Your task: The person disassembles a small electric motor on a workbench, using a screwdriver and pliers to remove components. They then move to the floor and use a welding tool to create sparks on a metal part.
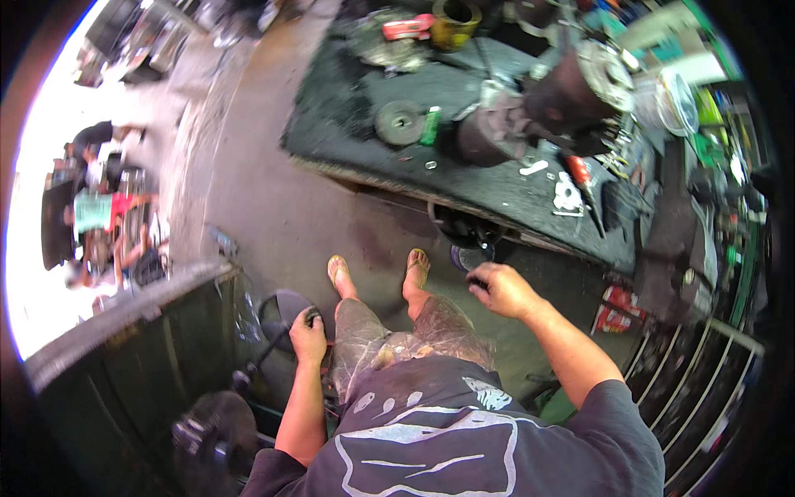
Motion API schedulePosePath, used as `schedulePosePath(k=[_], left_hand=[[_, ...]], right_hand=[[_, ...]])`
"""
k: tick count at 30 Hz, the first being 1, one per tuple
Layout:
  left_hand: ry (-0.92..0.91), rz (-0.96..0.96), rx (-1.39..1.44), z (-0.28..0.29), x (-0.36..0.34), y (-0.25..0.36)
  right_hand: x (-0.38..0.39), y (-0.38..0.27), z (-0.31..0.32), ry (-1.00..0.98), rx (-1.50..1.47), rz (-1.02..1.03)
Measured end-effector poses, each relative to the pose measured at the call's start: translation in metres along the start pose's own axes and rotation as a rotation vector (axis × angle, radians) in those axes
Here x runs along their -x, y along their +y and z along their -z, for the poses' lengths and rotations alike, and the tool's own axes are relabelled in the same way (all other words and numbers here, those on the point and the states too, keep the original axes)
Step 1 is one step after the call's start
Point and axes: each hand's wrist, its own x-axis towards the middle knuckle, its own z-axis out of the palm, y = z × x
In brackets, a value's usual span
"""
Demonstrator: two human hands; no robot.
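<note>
My left hand (308,334) is at lower centre-left with curled fingers and something dark at them, too small to name, close beside a black rod (269,354) and a grey disc (281,308). My right hand (499,287) is raised right of my knees, below the workbench's front edge, fingers curled, their dark tips hiding what they hold, if anything. On the black workbench (331,124) sit a dark metal cylinder assembly (571,87), a grey disc with a hole (399,124), a green object (431,124), a red-handled tool (580,172) and small white metal parts (566,195).
A dark metal cabinet (108,356) stands at lower left. A slatted metal rack (679,381) and a red box (617,308) are at lower right. Beyond a ledge at the far left, people (108,207) are among machines. My sandalled feet stand on the concrete floor (273,207).
</note>
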Motion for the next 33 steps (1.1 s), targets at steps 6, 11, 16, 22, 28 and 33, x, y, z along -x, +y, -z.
schedulePosePath(k=[6,11,16,22,28,33], left_hand=[[0.035,0.064,0.079,-0.041,0.066,-0.062],[-0.113,0.153,0.057,-0.092,0.09,-0.132],[-0.155,0.231,0.154,-0.168,0.096,-0.232],[-0.312,0.493,0.307,-0.249,0.106,-0.301],[-0.253,0.37,0.27,-0.258,0.097,-0.332],[-0.255,0.384,0.216,-0.266,0.096,-0.333]], right_hand=[[-0.031,0.026,-0.116,-0.364,0.031,-0.167],[-0.091,0.083,-0.276,-0.427,0.103,-0.211],[-0.181,0.175,-0.477,-0.541,0.225,-0.188],[-0.286,0.25,-0.66,-0.491,0.375,-0.219],[-0.356,0.268,-0.737,-0.425,0.587,-0.207],[-0.326,0.264,-0.701,-0.488,0.467,-0.219]])
